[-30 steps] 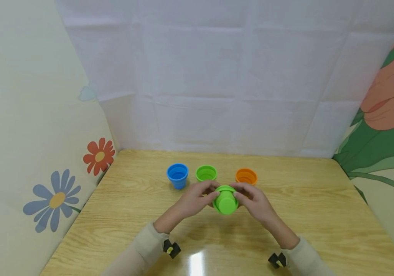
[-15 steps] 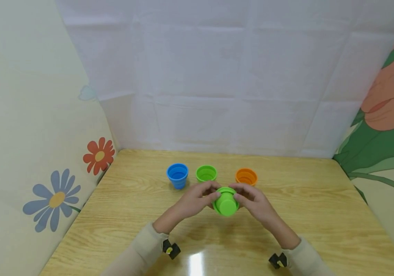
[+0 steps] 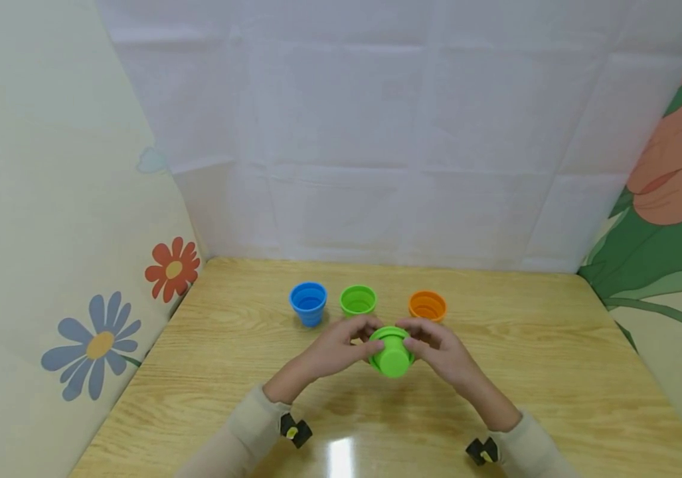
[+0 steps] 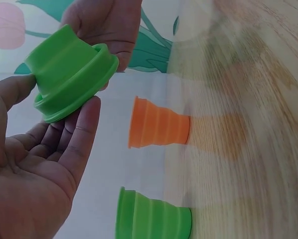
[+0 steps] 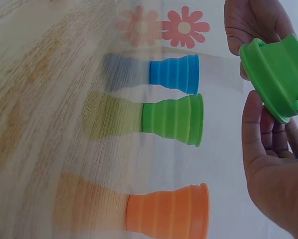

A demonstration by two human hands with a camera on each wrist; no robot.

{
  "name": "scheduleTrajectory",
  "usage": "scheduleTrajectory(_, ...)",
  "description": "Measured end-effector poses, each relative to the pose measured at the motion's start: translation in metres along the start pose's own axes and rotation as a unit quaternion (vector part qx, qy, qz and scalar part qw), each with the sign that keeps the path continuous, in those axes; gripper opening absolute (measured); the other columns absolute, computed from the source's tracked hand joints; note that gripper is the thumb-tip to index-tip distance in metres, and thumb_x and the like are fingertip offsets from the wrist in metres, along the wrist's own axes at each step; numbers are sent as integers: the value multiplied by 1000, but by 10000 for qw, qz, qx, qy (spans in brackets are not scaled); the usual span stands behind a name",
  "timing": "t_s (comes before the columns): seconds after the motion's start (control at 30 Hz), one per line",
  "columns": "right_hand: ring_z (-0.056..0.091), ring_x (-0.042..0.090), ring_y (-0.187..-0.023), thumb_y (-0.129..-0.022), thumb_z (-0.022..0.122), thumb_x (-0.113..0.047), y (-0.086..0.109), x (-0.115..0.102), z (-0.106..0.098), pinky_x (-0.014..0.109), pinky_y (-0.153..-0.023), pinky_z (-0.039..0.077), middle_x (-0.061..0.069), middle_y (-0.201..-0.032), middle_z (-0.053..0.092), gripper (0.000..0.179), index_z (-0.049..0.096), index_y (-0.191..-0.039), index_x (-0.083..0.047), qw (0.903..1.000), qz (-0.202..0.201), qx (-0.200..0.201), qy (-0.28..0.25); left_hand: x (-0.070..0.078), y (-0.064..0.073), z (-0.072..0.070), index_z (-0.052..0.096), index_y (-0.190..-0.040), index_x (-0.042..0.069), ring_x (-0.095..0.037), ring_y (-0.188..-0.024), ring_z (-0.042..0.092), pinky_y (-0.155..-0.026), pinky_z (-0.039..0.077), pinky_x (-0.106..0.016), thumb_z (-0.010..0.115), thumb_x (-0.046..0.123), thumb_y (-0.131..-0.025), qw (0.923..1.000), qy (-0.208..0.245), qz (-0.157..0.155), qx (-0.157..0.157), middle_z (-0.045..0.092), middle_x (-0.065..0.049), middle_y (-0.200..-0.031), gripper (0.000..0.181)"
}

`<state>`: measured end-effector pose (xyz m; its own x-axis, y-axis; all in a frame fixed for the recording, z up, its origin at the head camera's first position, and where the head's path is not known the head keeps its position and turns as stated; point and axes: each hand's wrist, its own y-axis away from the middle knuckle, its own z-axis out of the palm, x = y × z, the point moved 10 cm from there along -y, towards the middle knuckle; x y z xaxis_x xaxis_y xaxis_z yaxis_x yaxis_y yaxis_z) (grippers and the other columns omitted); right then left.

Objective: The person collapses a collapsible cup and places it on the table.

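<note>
Left hand (image 3: 339, 345) and right hand (image 3: 447, 350) pinching partly folded green cup (image 3: 394, 360), lower centre of head frame.
Thumbs on cup's outer side, other fingers at the rim, one hand each side; cup held off the wooden table (image 3: 556, 372), base tilted toward head camera. Just above the hands in head frame, three upright cups on table, left to right: blue cup (image 3: 308, 303), second green cup (image 3: 358, 302), orange cup (image 3: 427, 306); blue and second green near each other, wider gap to orange.
</note>
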<state>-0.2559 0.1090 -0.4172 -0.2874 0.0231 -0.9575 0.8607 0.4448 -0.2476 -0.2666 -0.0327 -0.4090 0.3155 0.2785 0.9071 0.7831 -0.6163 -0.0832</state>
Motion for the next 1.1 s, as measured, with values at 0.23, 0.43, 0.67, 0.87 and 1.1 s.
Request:
scheduleTrajectory(0.23,62,13,-94,-103,59,-9,1,0,0,30,-75,60,15,-110,63,30,59,-130,4,9999,45,15,133,-3,1,4,63,-125,10,-17,-93,60,-80,60,-50,61,27,-103,9995,-124,-177,-212,64,-2,-101,28)
scheduleTrajectory(0.43,60,15,-98,-102,60,-9,1,-2,2,32,-79,60,18,-114,63,31,59,-131,2,9996,45,-89,267,-3,0,3,64,-121,8,-15,-92,59,-75,60,-36,62,28,-102,9991,-322,-204,-187,64,-3,-100,27)
scheduleTrajectory(0.67,59,18,-98,-102,60,-10,0,-3,4,32,-79,60,18,-118,65,33,58,-134,-2,9985,8,-297,461,-1,0,1,65,-118,8,-16,-92,59,-71,56,-27,63,27,-102,9986,-471,-184,-125,65,-3,-99,25)
scheduleTrajectory(0.87,59,19,-97,-101,62,-10,-1,-1,6,33,-79,61,17,-113,65,37,56,-136,1,9969,133,-405,658,1,0,2,65,-118,8,-15,-92,58,-75,56,-25,65,25,-101,9981,-596,-78,-141,65,-2,-100,24)
scheduleTrajectory(1.1,61,15,-95,-99,64,-7,-2,-5,12,31,-79,62,15,-110,65,34,59,-132,2,9956,-49,-475,806,-3,0,3,65,-118,10,-13,-92,60,-79,57,-25,67,26,-100,9966,-800,-127,-149,66,3,-100,25)
